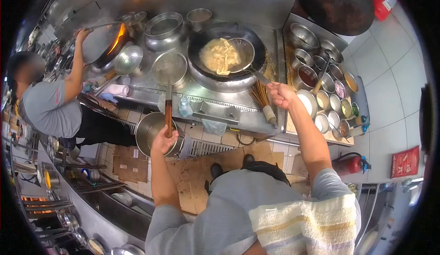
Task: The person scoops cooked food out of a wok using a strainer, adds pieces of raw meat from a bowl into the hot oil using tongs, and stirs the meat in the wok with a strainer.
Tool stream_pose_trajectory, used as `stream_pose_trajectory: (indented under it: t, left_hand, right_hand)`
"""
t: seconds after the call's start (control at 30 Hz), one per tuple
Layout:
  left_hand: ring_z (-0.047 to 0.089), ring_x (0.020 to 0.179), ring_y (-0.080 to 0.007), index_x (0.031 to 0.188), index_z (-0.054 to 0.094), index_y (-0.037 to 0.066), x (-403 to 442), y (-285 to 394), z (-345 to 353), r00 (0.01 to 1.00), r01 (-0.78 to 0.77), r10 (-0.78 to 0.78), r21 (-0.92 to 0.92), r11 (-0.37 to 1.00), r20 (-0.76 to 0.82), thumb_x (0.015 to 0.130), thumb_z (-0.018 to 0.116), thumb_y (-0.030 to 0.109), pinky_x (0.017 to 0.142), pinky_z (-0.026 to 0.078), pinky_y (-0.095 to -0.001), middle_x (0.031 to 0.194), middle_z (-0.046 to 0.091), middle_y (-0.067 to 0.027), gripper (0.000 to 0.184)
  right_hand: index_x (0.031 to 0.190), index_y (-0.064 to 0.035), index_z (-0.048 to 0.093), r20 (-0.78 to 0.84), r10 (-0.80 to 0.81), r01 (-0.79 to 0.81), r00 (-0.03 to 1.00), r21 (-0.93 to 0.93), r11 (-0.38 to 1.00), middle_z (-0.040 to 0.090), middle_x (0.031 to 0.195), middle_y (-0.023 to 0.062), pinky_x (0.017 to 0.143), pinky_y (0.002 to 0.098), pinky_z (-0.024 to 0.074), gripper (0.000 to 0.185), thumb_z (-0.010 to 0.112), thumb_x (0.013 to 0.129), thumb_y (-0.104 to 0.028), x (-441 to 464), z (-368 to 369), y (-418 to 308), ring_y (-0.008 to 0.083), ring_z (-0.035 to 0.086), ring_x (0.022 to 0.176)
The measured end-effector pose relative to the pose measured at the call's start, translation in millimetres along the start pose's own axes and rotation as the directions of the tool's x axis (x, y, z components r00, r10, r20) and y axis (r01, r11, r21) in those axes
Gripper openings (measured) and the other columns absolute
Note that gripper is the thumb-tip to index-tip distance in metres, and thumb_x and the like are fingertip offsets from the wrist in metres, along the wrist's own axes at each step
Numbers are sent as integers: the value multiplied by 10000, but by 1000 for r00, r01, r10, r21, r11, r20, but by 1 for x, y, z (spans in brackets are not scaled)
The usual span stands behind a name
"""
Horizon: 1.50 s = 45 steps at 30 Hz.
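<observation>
My left hand (164, 141) is closed round the wooden handle of a round strainer (169, 67), whose bowl is held over the steel stove top. Below that hand is a large steel pot (149, 131). My right hand (281, 94) grips the metal handle of a skimmer (243, 49). Its round head is in the dark wok (260, 55), at the right side of the bubbling liquid. Pale strips of food (221, 58) float there, some lying against the skimmer's edge. Whether any rest on the skimmer I cannot tell.
A bamboo brush (262, 97) leans at the stove front, near my right hand. Bowls of sauces and ingredients (322, 100) crowd the right counter. At left, a co-worker (50, 104) tilts a wok (97, 44) over flames. A fire extinguisher (350, 164) stands right.
</observation>
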<state>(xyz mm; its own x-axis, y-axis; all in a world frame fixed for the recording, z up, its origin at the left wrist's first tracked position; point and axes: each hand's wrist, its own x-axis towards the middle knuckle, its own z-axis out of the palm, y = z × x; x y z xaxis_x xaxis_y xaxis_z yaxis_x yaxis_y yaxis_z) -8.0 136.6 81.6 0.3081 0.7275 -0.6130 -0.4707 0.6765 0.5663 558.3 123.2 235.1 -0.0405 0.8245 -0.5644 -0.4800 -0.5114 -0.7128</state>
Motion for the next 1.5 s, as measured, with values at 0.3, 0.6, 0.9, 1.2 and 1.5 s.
stream_pose_trajectory:
  t: [0.3, 0.6, 0.9, 1.2, 1.5]
  left_hand:
    - [667, 739, -174, 893, 676, 56, -35, -147, -106, 993, -53, 69, 165, 985, -91, 997, 532, 419, 623, 528, -312, 822, 688, -98, 404]
    - [588, 591, -227, 774, 614, 70, -171, -375, -155, 743, 611, -432, 253, 750, -512, 953, 473, 237, 515, 461, -375, 687, 600, -78, 282]
    - [532, 553, -182, 839, 544, 101, -178, -339, -138, 893, 278, -257, 1, 961, -369, 965, 478, 168, 501, 474, -351, 635, 499, -54, 157]
    - [561, 613, -192, 897, 569, 140, -136, -270, -71, 817, 71, 19, 133, 989, -577, 911, 489, 90, 606, 543, -358, 714, 540, -43, 95]
    - [531, 596, -199, 912, 566, 120, -157, -319, -131, 886, 265, -323, -207, 942, -334, 912, 501, 84, 576, 528, -347, 694, 510, -49, 74]
  right_hand:
    - [1050, -74, 592, -242, -346, 240, 906, -378, 894, 433, 628, -47, 292, 245, 203, 124, 512, 972, -127, -31, 14, -4, 44, 290, 390]
    - [1315, 1, 594, -19, -730, 236, 684, -940, 245, 657, 1224, 214, 918, 364, 500, 387, 522, 958, -128, 0, -5, 11, 287, 638, 1127]
    - [1317, -41, 610, -47, -642, 361, 765, -794, 489, 683, 933, 89, 740, 291, 495, 365, 545, 970, -131, -17, 1, 17, 172, 641, 832]
    - [1305, -29, 606, -265, -781, 315, 565, -806, 502, 668, 856, 100, 686, 311, 475, 359, 533, 961, -98, -71, -80, 1, 208, 628, 757]
    - [1296, 51, 572, -234, -887, 72, 399, -956, 285, 682, 1090, 268, 921, 396, 486, 373, 497, 946, -55, -55, -95, 45, 389, 648, 1046]
